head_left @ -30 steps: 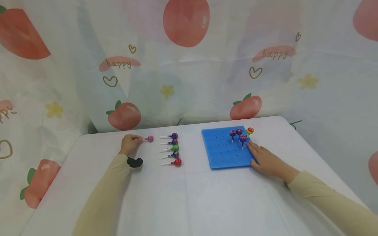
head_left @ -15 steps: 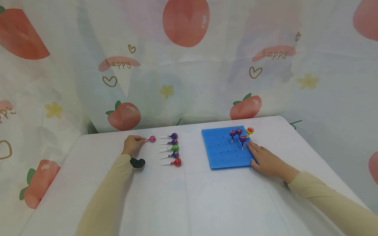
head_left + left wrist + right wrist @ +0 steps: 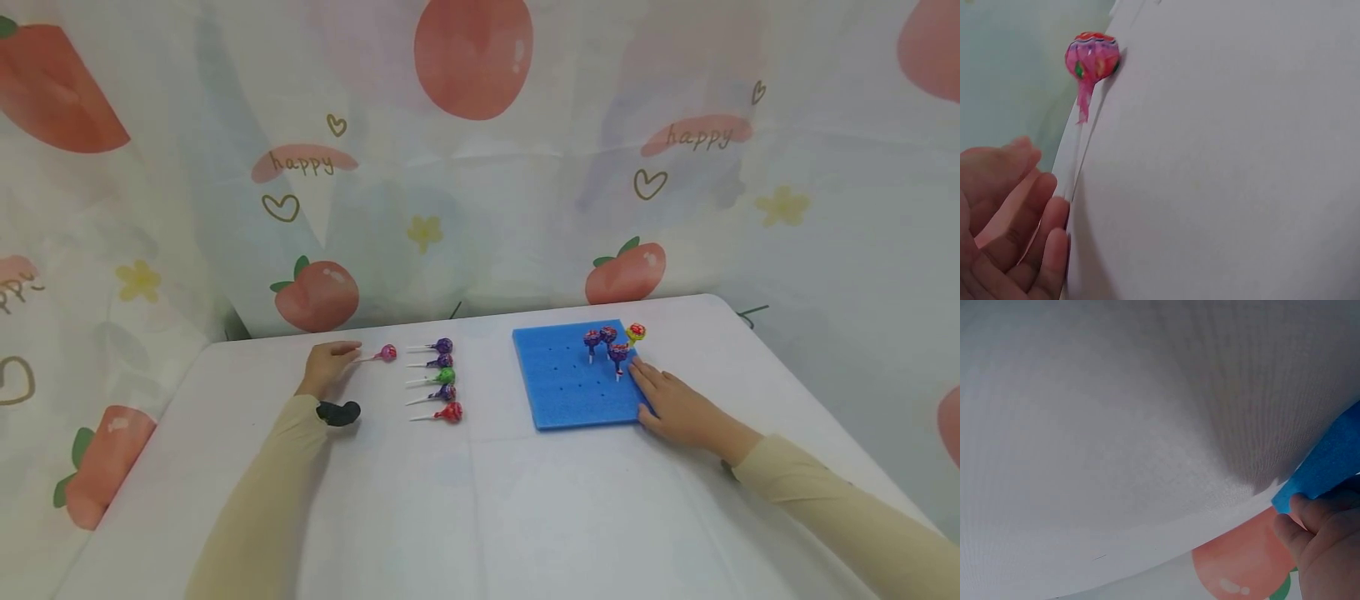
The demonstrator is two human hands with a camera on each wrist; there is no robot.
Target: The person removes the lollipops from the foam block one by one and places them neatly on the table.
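While the left hand (image 3: pixel 327 367) hovers with thumb and loosely bent fingers parted, a pink lollipop (image 3: pixel 387 353) lies on the table, its stick at the fingertips; whether they touch is unclear. The right hand (image 3: pixel 678 408), fingers straight, rests against a blue foam board (image 3: pixel 547 408) bearing three upright purple lollipops (image 3: pixel 618 353) and one yellow lollipop (image 3: pixel 636 332). Between the hands lie three purple lollipops (image 3: pixel 444 362), one green lollipop (image 3: pixel 446 377) and one red lollipop (image 3: pixel 452 412). White cloth (image 3: pixel 555 517) covers the table; fruit-print fabric (image 3: pixel 517 200) hangs behind.

A pink-wrapped lollipop (image 3: pixel 387 352) is laid well left of the holed blue foam board (image 3: pixel 547 379), five mixed-colour lollipops (image 3: pixel 446 377) are lined up between them, and three purple lollipops (image 3: pixel 618 353) plus a yellow one (image 3: pixel 636 332) are stood by its far-right corner.
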